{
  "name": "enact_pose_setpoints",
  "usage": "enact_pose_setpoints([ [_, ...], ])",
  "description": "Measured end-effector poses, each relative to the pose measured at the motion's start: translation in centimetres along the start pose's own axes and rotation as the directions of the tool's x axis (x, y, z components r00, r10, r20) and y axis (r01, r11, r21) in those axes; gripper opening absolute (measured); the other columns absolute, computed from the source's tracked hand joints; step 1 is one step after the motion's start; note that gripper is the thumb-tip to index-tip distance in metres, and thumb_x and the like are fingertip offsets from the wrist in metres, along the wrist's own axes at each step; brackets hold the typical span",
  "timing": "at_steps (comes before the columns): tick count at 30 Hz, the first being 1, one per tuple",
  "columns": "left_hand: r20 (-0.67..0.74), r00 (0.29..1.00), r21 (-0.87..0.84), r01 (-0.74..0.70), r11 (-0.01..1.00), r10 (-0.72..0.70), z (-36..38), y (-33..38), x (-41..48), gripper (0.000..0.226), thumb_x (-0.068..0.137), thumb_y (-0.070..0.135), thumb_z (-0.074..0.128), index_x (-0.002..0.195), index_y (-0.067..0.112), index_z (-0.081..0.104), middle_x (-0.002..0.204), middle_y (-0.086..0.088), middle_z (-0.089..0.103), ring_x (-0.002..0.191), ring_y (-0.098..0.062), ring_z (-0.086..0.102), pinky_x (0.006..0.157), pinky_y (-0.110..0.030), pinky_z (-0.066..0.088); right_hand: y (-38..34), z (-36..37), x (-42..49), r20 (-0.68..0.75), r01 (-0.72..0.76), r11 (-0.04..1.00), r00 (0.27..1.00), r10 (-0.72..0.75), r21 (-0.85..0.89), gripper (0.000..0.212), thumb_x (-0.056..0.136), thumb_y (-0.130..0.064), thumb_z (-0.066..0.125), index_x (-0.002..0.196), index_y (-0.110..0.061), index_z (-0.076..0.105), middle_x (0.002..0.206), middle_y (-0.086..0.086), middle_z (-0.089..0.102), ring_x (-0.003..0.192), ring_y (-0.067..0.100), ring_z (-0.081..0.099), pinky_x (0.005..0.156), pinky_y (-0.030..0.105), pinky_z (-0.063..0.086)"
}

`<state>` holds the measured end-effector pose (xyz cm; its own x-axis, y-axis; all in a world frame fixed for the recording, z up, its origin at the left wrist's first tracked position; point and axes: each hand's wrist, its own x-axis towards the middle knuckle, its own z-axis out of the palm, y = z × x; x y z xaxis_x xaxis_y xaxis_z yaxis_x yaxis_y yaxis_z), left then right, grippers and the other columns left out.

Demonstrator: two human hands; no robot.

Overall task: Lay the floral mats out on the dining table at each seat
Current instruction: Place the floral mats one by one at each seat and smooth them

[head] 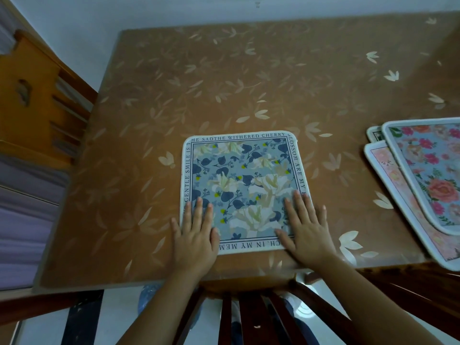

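A square blue-grey floral mat [242, 175] with a white lettered border lies flat on the brown leaf-patterned dining table [224, 78], close to its near edge. My left hand [195, 239] lies flat with straight fingers on the mat's near left corner. My right hand [305, 231] lies flat on the near right corner. A stack of other floral mats [423, 180], pink and blue with roses, sits at the table's right side, partly cut off by the frame.
A dark wooden chair back [251, 314] stands just below the table's near edge, under my arms. An orange wooden chair [37, 95] stands at the table's left side. A white wall runs behind the table.
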<state>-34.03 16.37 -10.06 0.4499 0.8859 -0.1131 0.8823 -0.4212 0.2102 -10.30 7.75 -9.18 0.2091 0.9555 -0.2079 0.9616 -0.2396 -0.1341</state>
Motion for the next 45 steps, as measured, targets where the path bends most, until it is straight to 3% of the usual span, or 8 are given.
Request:
enact_pose_setpoints([
  [5, -0.007, 0.997, 0.044, -0.074, 0.996, 0.074, 0.0, 0.4, 0.9, 0.059, 0.088, 0.039, 0.024, 0.140, 0.011, 0.024, 0.148, -0.018, 0.019, 0.136, -0.041, 0.009, 0.106, -0.056, 0.014, -3.2, 0.4, 2.5, 0.001, 0.064, 0.998, 0.998, -0.064, -0.026, 0.076, 0.081, -0.068, 0.004, 0.142, -0.025, -0.010, 0.151, 0.014, -0.013, 0.135, 0.037, -0.018, 0.106, 0.055, -0.007],
  [10, 0.020, 0.999, 0.060, -0.041, 0.997, 0.040, 0.3, 1.3, 5.0, 0.061, 0.089, 0.056, 0.013, 0.140, 0.029, -0.005, 0.152, -0.006, -0.010, 0.136, -0.032, -0.018, 0.109, -0.050, -0.004, -4.2, 0.3, 6.3, -0.025, 0.118, 0.992, 0.993, -0.119, -0.043, 0.075, 0.080, -0.070, 0.005, 0.141, -0.029, -0.012, 0.150, 0.007, -0.018, 0.136, 0.031, -0.020, 0.106, 0.058, -0.006],
  [13, 0.012, 0.999, 0.091, -0.037, 0.995, 0.036, 0.3, 1.1, 8.0, 0.060, 0.088, 0.058, 0.013, 0.138, 0.035, -0.012, 0.151, -0.002, -0.015, 0.136, -0.028, -0.020, 0.108, -0.052, -0.006, -4.0, 0.0, 8.8, -0.062, 0.117, 0.993, 0.991, -0.118, -0.014, 0.073, 0.080, -0.070, 0.008, 0.141, -0.032, -0.007, 0.150, 0.003, -0.014, 0.137, 0.028, -0.017, 0.106, 0.060, -0.003],
  [24, -0.056, 0.998, 0.038, 0.032, 0.999, -0.030, -0.5, -1.0, 16.0, 0.061, 0.089, 0.056, 0.018, 0.143, 0.031, 0.002, 0.154, 0.001, -0.005, 0.139, -0.019, -0.012, 0.110, -0.048, 0.000, -1.8, -1.0, 17.8, -0.142, 0.041, 0.998, 0.989, -0.033, 0.053, 0.073, 0.080, -0.070, 0.015, 0.142, -0.035, 0.002, 0.155, -0.002, -0.003, 0.140, 0.019, -0.007, 0.107, 0.060, 0.000],
  [30, -0.064, 0.998, 0.013, -0.005, 1.000, 0.006, -0.5, -1.3, 14.7, 0.064, 0.089, 0.055, 0.023, 0.143, 0.029, 0.002, 0.154, -0.004, -0.006, 0.139, -0.021, -0.011, 0.111, -0.043, -0.002, -1.7, -1.0, 16.2, -0.167, -0.019, 0.996, 0.985, 0.033, 0.087, 0.073, 0.080, -0.071, 0.014, 0.142, -0.034, 0.005, 0.155, 0.001, -0.003, 0.140, 0.020, -0.008, 0.108, 0.057, 0.000],
  [45, 0.001, 0.997, 0.076, -0.080, 0.994, 0.080, 0.4, 0.1, 3.8, 0.062, 0.091, 0.053, 0.018, 0.140, 0.029, -0.013, 0.151, -0.004, -0.015, 0.136, -0.024, -0.022, 0.110, -0.043, -0.007, -1.7, 0.7, 3.1, -0.136, -0.015, 0.999, 0.991, 0.020, 0.036, 0.069, 0.083, -0.066, 0.014, 0.142, -0.033, -0.002, 0.154, 0.004, 0.006, 0.139, 0.020, -0.006, 0.110, 0.048, 0.004],
])
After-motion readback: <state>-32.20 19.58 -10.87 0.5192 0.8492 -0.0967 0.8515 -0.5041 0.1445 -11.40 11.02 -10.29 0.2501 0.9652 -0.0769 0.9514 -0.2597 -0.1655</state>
